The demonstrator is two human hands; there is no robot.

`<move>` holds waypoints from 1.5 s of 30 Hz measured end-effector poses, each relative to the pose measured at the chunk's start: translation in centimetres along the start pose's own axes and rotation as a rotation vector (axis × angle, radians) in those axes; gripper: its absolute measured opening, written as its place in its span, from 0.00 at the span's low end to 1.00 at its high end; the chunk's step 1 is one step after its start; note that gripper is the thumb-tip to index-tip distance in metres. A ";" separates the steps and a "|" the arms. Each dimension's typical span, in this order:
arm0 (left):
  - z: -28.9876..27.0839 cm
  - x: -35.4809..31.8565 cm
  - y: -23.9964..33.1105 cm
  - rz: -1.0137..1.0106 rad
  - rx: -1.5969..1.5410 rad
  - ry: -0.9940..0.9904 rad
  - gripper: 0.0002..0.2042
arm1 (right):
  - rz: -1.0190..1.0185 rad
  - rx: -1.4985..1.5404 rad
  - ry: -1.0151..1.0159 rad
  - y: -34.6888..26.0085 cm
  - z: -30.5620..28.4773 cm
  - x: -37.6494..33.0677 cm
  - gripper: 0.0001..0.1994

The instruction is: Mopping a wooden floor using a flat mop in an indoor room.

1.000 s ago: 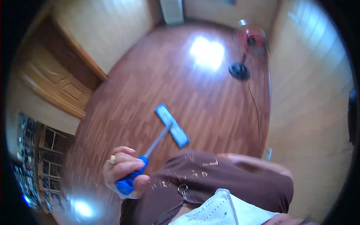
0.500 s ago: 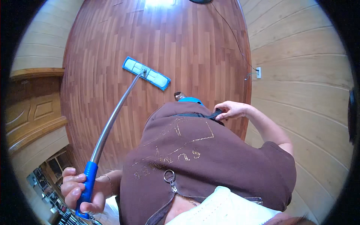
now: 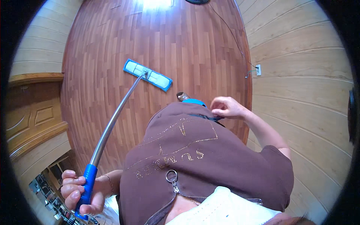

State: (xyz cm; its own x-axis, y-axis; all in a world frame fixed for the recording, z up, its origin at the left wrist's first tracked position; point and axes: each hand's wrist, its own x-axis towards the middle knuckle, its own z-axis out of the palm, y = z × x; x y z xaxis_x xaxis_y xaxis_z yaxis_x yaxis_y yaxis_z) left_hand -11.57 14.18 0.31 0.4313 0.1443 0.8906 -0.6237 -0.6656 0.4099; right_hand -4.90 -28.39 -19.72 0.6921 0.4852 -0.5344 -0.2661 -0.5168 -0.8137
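My left hand is closed around the blue grip of a flat mop at the lower left. The mop's bent-looking metal pole slants up and away to its rectangular head, which lies on the floor with a blue fringed pad and pale top plate. At the right side of my waist is my right hand, its fingers loosely curved and thumb apart. It sits just above a black strap across my brown top; nothing shows between the fingers.
Wood-plank flooring runs between pale panelled walls. A cable goes from a dark round object to a wall socket at right. Wooden furniture juts in at left, and cluttered small items stand lower left.
My right hand has let go of the black strap end it was pinching and lifted slightly, fingers loosening. The mop stays nearly in place, still in my left hand.
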 end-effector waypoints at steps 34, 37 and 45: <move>0.5 -0.7 2.0 -0.029 -0.044 -0.081 0.20 | 0.506 0.032 -0.434 10.2 0.7 -10.2 0.12; -0.2 -0.8 3.4 -0.031 -0.033 -0.051 0.22 | 0.297 -0.069 -0.440 11.8 -0.5 -7.1 0.10; 0.3 -1.4 7.1 -0.030 -0.024 0.008 0.22 | 0.246 0.172 -0.300 1.3 3.8 2.0 0.20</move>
State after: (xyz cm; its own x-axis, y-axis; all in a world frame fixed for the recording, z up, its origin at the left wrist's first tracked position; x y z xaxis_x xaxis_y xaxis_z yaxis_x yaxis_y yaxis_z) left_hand -16.41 9.02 1.88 0.4449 0.1697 0.8793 -0.6259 -0.6433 0.4409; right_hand -6.39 -25.43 -22.72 0.3746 0.5595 -0.7393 -0.5245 -0.5297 -0.6666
